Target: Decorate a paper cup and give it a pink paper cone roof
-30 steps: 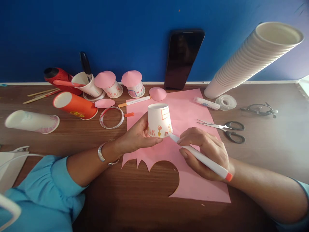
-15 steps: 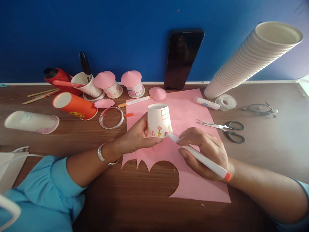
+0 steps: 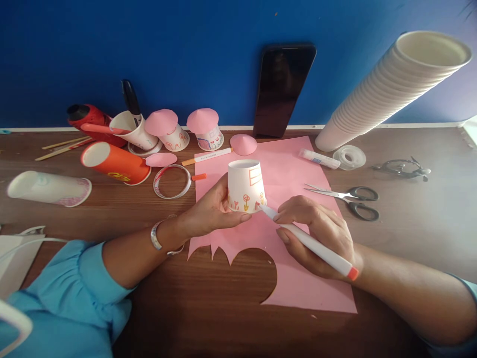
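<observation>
Left hand (image 3: 208, 214) comes in from lower left, forearm angled up toward centre, palm turned in; clamped on the white cup (image 3: 242, 176), thumb under its lower front edge, the other fingers mostly hidden. Right hand (image 3: 320, 233) enters from lower right, knuckles up, closed around a white marker (image 3: 316, 251) pen-style, index finger above, thumb below; orange end points lower right, tip at the cup's lower right edge. Cup is at frame centre, over the pink paper (image 3: 313, 293); can't tell if touching it. Narrow end up, wide rim down, slight tilt. Orange-red window-like box upper right on its side, row of orange-red and yellow flowers along the bottom.
</observation>
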A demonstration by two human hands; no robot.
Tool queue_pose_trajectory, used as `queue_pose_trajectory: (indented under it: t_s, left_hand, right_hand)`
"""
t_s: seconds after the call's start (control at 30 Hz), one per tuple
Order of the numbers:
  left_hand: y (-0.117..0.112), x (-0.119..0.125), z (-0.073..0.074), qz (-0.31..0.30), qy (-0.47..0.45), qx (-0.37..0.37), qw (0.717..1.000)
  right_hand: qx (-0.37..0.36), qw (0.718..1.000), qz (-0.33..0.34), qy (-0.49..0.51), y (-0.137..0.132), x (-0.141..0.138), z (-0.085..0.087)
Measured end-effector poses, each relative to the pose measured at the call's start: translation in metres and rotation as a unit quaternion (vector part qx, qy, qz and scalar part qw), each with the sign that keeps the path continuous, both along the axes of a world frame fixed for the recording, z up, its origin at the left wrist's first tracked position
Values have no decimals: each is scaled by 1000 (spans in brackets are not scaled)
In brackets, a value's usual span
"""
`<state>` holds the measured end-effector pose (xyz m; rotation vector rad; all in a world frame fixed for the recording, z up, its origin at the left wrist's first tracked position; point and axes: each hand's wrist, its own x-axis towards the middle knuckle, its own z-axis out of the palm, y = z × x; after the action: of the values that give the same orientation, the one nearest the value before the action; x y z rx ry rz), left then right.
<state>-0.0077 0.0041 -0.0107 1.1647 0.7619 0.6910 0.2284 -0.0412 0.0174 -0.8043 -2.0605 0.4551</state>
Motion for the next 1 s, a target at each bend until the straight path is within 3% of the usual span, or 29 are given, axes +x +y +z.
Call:
queue_pose_trajectory:
  t_s: [1.0]
  left_hand:
    - [-1, 1, 1, -5, 5, 21, 1000]
  right_hand:
    - [9, 1000, 6, 1, 1, -2, 3]
